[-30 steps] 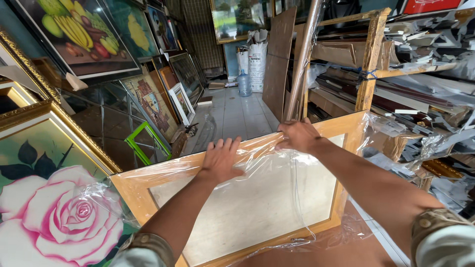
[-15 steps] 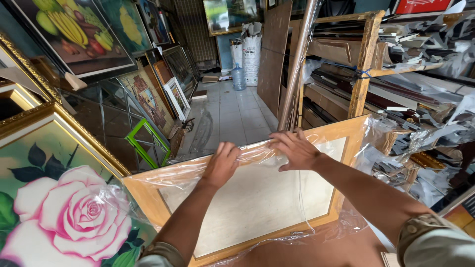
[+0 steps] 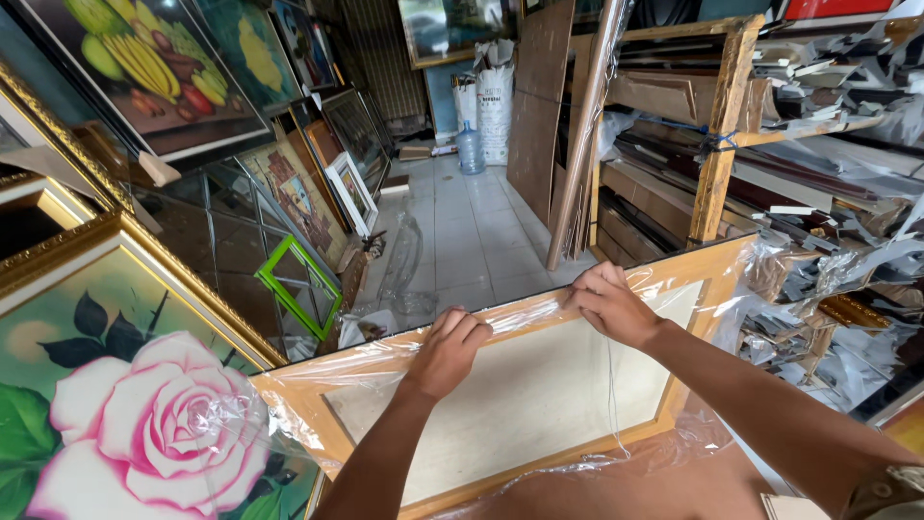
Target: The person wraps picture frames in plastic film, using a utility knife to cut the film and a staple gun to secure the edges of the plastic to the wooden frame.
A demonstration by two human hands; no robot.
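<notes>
A light wooden picture frame [image 3: 308,414] with a pale backing lies tilted in front of me, covered in clear plastic wrap [image 3: 539,310]. My left hand [image 3: 449,349] presses flat on the frame's top rail, fingers over the plastic. My right hand [image 3: 608,303] grips the bunched plastic wrap along the same rail, further right. Loose plastic hangs off the frame's right corner [image 3: 760,265] and lower edge.
A rose painting in a gold frame [image 3: 125,424] leans at my left. More paintings and a green frame [image 3: 294,279] line the left wall. Wooden shelving [image 3: 717,144] with mouldings stands at right. A tiled aisle [image 3: 462,231] runs ahead to a water jug [image 3: 470,149].
Both hands have slid along the top rail, gathering the plastic wrap; the frame sits lower and nearer in view. My right hand has closed on the film.
</notes>
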